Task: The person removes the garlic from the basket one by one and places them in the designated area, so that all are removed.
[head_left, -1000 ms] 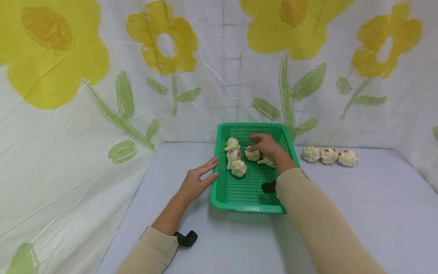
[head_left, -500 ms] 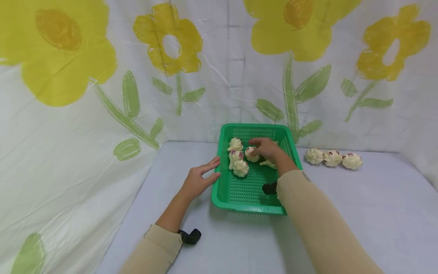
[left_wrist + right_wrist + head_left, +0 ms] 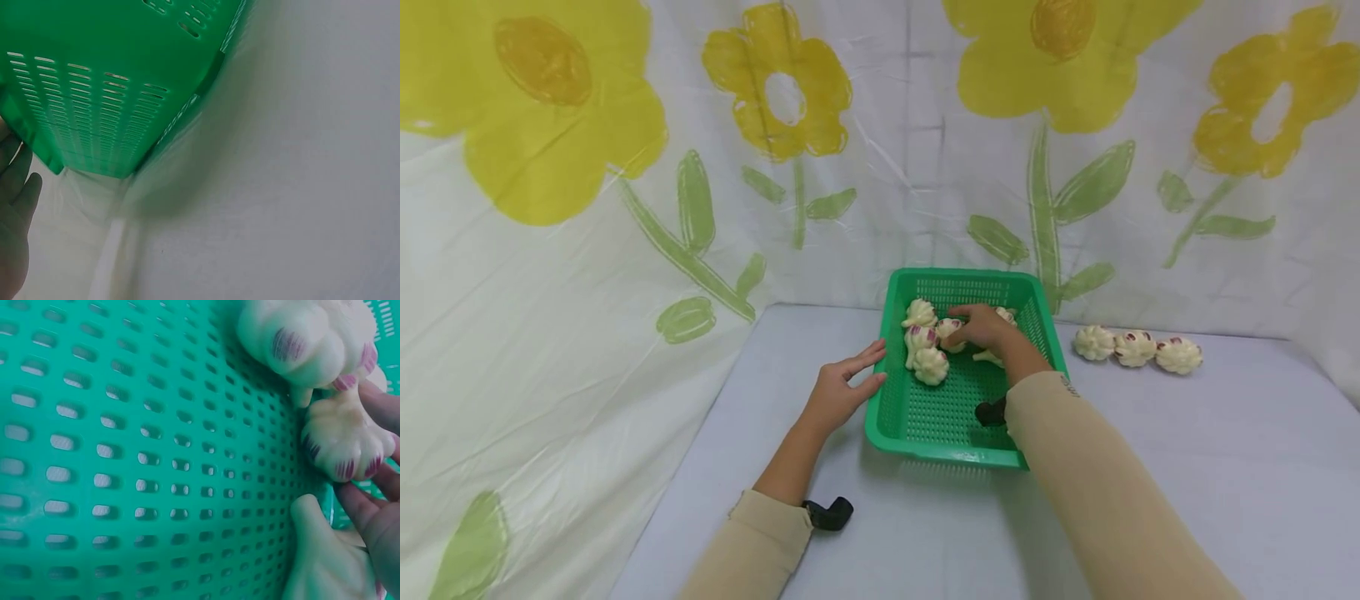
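Inside a green plastic basket (image 3: pixel 951 456), my right hand (image 3: pixel 987 330) pinches a garlic bulb (image 3: pixel 951 333) with purple streaks. In the right wrist view, thumb and fingers lie around that bulb (image 3: pixel 347 437), close beside another bulb (image 3: pixel 306 344). Several garlic bulbs (image 3: pixel 931 366) lie along the basket's left side, and more lie partly hidden under my right hand and wrist. My left hand (image 3: pixel 842 392) rests against the basket's left rim with extended fingers. The left wrist view catches this hand (image 3: pixel 15 212) beside the basket's perforated outer wall (image 3: pixel 94 94).
Three garlic bulbs (image 3: pixel 1135 348) stand in a row on the white table (image 3: pixel 1180 450), right of the basket. A white curtain (image 3: pixel 880 167) painted with yellow flowers hangs directly behind the table.
My right hand has shifted the pinched garlic bulb slightly left, up to the bulbs on the basket's left side. The left hand stays at the rim. The head view has drifted slightly.
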### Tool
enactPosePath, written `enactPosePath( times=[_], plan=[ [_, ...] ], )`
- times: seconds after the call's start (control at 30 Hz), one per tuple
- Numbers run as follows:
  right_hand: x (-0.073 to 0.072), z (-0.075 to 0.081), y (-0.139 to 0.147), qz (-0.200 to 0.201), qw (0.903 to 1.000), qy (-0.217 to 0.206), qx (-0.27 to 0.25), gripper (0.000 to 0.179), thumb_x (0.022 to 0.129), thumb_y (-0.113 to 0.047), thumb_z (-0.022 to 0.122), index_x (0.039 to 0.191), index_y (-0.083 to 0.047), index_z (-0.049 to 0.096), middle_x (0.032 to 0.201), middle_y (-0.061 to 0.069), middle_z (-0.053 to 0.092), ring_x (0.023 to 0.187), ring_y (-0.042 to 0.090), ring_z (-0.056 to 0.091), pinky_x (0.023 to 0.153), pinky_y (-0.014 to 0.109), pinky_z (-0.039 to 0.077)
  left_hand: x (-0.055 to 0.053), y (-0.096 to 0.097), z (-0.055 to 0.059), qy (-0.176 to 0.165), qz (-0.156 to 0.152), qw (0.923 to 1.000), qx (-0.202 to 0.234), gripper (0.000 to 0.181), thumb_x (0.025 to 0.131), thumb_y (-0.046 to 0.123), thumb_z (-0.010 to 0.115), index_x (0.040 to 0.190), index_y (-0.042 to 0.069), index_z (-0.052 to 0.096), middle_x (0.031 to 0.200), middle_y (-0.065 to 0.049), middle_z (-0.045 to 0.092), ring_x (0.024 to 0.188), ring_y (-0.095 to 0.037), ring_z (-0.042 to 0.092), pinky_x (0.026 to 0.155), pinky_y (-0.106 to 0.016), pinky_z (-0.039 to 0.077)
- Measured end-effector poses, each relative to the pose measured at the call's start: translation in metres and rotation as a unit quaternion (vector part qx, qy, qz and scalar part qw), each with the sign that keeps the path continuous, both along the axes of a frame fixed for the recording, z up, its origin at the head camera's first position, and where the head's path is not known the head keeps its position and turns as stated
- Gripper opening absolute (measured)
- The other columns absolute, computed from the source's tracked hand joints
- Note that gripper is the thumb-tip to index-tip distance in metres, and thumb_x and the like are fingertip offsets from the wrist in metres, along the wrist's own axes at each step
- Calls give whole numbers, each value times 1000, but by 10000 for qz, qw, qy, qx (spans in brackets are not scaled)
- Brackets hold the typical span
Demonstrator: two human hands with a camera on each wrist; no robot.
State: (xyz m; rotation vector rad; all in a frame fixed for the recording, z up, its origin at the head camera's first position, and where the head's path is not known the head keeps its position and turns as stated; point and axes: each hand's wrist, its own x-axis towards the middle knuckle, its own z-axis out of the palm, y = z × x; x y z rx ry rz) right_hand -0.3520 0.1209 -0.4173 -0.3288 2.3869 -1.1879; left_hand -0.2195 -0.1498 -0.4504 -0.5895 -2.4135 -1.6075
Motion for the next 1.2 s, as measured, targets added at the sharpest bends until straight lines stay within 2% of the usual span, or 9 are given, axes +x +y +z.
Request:
enactPosePath(
  times=[0.17, 0.37, 0.63, 0.7, 0.93, 1.2],
  plan=[
    [-2, -8, -4, 109, 9995, 97, 286, 73, 88, -22, 72, 151, -6, 38, 155, 21, 33, 139, 40, 38, 109, 51, 42, 1, -1, -5, -83, 43, 9999, -53, 43, 95, 24, 67, 135, 10, 61, 145, 5, 53, 135, -12, 49, 113, -39, 39],
    [-4, -12, -7, 279, 9973, 264, 628, 76, 87, -25, 73, 151, -5, 37, 156, 21, 33, 142, 39, 33, 111, 52, 39, 1, -2, -9, -150, 84, 9998, -47, 43, 95, 25, 67, 136, 12, 60, 145, 7, 53, 136, -12, 48, 113, -40, 38],
    [-9, -10, -10, 325, 9941, 410, 948, 77, 87, -27, 74, 151, -4, 37, 154, 22, 36, 140, 40, 37, 111, 52, 40, 0, -1, -4, -149, 27, 9999, 30, 44, 95, 18, 67, 137, 6, 58, 147, -1, 51, 137, -18, 46, 115, -43, 36],
    [-10, -8, -10, 335, 9933, 474, 1001, 77, 87, -27, 74, 151, -4, 37, 155, 21, 36, 140, 39, 37, 110, 51, 40, -1, -2, -3, -150, 28, 9999, 46, 44, 95, 18, 67, 137, 7, 59, 147, 0, 51, 137, -17, 46, 115, -42, 36],
    [-11, -4, -10, 142, 9948, 472, 890, 75, 87, -27, 75, 150, -6, 40, 151, 20, 42, 137, 38, 41, 108, 51, 43, -3, -3, -4, -34, 95, 9999, 71, 41, 95, 22, 67, 134, 12, 61, 144, 6, 53, 135, -11, 48, 113, -36, 38],
    [-14, -9, -2, -237, 9968, 547, 541, 72, 89, -28, 72, 151, -10, 40, 151, 20, 42, 136, 38, 42, 108, 52, 42, -3, -1, -5, 34, 24, 10000, 28, 43, 95, 25, 67, 135, 9, 61, 145, 3, 53, 135, -14, 48, 113, -39, 39]
  ],
)
